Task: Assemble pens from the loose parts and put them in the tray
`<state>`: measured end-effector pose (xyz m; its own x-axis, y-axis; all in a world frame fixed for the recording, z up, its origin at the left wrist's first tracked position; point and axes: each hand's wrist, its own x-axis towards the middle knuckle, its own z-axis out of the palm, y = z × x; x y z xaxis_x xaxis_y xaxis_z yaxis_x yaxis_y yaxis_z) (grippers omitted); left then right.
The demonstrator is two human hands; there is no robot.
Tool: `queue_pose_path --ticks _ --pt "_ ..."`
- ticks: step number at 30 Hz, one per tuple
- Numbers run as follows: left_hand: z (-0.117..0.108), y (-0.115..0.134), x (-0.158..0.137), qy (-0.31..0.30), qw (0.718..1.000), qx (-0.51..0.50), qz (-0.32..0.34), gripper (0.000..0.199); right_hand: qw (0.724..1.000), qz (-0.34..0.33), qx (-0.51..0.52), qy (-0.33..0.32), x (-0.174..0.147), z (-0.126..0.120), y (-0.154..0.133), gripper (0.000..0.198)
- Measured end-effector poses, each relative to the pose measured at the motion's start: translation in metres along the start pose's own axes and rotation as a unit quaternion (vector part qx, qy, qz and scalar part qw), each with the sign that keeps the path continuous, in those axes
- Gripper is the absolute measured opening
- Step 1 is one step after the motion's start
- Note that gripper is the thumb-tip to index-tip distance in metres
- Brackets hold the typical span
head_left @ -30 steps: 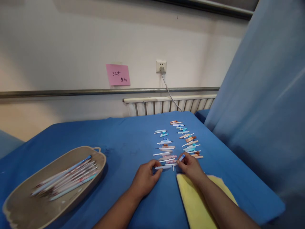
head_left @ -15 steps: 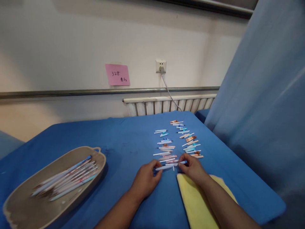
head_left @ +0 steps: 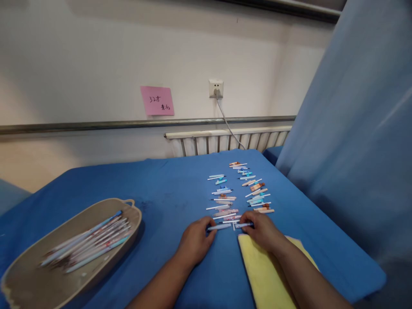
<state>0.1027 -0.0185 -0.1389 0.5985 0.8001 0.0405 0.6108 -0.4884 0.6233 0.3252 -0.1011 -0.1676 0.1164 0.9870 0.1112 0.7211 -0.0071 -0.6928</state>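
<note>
My left hand (head_left: 197,237) pinches the left end of a pale pen barrel (head_left: 223,226), which lies low over the blue sheet. In the fingers of my right hand (head_left: 263,228) is a blue-and-white pen part (head_left: 243,225); my fingertips partly cover it. A narrow gap separates the two pieces, with a small white clip-like bit (head_left: 234,226) between them. Just beyond my hands are taken-apart pens (head_left: 225,212): barrels, thin white refills and coloured tops, laid in a column. A second column of pen parts (head_left: 257,199) runs farther right.
At left, a beige tray (head_left: 133,223) holds a pile of whole-looking pens (head_left: 93,242). A folded yellow cloth (head_left: 260,270) lies under my right forearm. The blue-covered bed (head_left: 167,184) meets a white rail (head_left: 199,135); a blue curtain (head_left: 354,128) hangs at right.
The pen between my hands has come apart into two pieces. My left hand and the barrel have shifted slightly left, and the blue part now sits apart on the right.
</note>
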Motion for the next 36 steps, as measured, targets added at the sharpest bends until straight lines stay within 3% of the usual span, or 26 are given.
queue_pose_path --ticks 8,22,25,27,29,32,34,36 --pt "0.003 -0.005 0.0 0.0 0.999 -0.053 0.015 0.017 0.998 -0.045 0.042 0.022 0.001 -0.006 0.001 0.013" --pt "0.004 0.001 0.003 -0.013 0.999 0.03 0.004 0.015 0.999 -0.047 -0.014 -0.003 0.004 0.001 -0.004 0.008" --pt "0.003 0.0 0.004 0.024 0.998 -0.04 -0.036 0.022 0.999 -0.044 -0.025 0.005 0.003 0.0 -0.004 0.011" --pt "0.001 0.0 0.005 0.043 0.984 -0.152 -0.077 0.029 0.999 -0.043 -0.03 0.015 0.003 -0.002 -0.003 0.011" --pt "-0.003 0.003 0.005 0.038 0.939 -0.325 -0.11 0.038 0.998 -0.044 -0.031 0.033 0.003 -0.003 -0.004 0.009" --pt "-0.01 0.012 0.002 -0.018 0.797 -0.592 -0.121 0.043 0.995 -0.062 -0.007 0.074 0.001 -0.004 -0.012 0.008" --pt "-0.012 0.018 -0.001 -0.069 0.705 -0.696 -0.119 0.043 0.992 -0.097 0.022 0.082 -0.001 -0.004 -0.025 0.009" --pt "-0.01 0.023 -0.004 -0.111 0.649 -0.743 -0.122 0.043 0.986 -0.149 0.042 0.057 -0.005 -0.002 -0.04 0.013"
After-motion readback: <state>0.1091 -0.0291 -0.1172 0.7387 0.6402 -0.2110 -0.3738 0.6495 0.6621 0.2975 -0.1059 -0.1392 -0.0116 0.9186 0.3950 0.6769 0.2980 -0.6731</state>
